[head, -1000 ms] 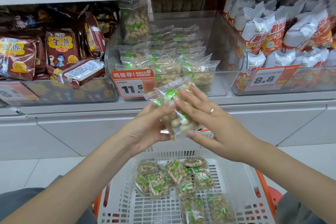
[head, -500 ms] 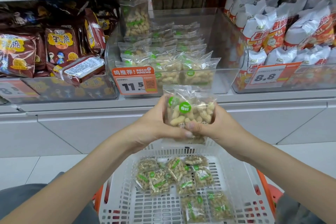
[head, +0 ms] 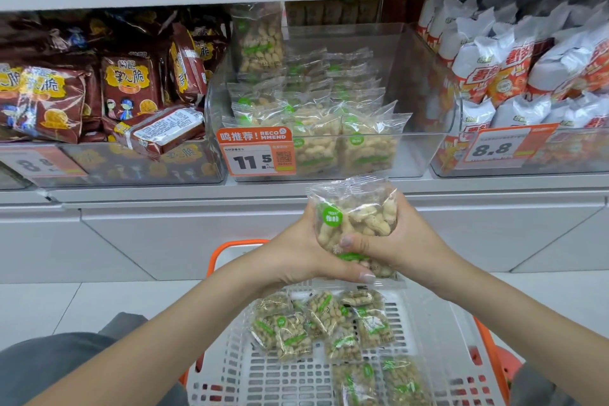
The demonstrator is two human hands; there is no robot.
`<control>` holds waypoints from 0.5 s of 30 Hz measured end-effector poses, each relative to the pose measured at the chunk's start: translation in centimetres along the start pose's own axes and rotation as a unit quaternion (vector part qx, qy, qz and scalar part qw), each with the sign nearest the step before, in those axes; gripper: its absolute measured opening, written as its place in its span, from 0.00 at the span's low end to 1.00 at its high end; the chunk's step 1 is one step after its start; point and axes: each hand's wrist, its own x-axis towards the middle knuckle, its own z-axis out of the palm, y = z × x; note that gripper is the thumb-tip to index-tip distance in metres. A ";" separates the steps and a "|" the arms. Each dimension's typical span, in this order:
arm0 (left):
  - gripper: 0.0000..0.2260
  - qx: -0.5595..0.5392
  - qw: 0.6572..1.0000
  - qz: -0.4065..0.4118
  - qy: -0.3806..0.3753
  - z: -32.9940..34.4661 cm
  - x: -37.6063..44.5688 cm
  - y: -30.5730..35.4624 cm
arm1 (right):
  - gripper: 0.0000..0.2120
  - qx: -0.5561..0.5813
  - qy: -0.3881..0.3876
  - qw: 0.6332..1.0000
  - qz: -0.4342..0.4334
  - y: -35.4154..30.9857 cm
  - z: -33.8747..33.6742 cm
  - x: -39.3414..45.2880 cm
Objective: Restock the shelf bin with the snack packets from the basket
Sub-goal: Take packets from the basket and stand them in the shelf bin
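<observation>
Now squared upright rather than loosely fumbled, peanut packets [head: 354, 224] clasped between left hand [head: 296, 252] and right hand [head: 400, 241] (fingers curled tight), above basket [head: 438, 323], below shelf bin [head: 418, 142], ready for lifting in.

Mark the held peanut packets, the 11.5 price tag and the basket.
held peanut packets [head: 357, 221], head view, clear front of top packet
11.5 price tag [head: 255, 152], head view, tag centre
basket [head: 283, 376], head view, bare white floor grid

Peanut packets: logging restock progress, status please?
Left hand and right hand grip peanut packets together, below clear bin. More in basket. Path clear.
</observation>
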 end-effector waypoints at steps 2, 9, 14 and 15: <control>0.36 -0.008 1.000 -0.001 -0.019 0.2 0.0 0.1 | 0.33 -0.001 0.017 1.000 0.006 0.1 0.1 -0.1; 0.39 -0.020 1.000 0.003 -0.003 0.1 0.4 -0.3 | 0.36 -0.013 -0.031 0.998 0.044 0.2 -0.6 0.4; 0.36 -0.012 0.999 0.028 0.030 -0.2 0.4 1.1 | 0.40 -0.036 0.004 0.999 0.040 -1.0 -0.8 0.8; 0.36 0.005 0.998 0.036 0.051 -0.4 0.3 1.8 | 0.39 -0.027 0.026 0.999 0.029 -1.7 -0.9 1.0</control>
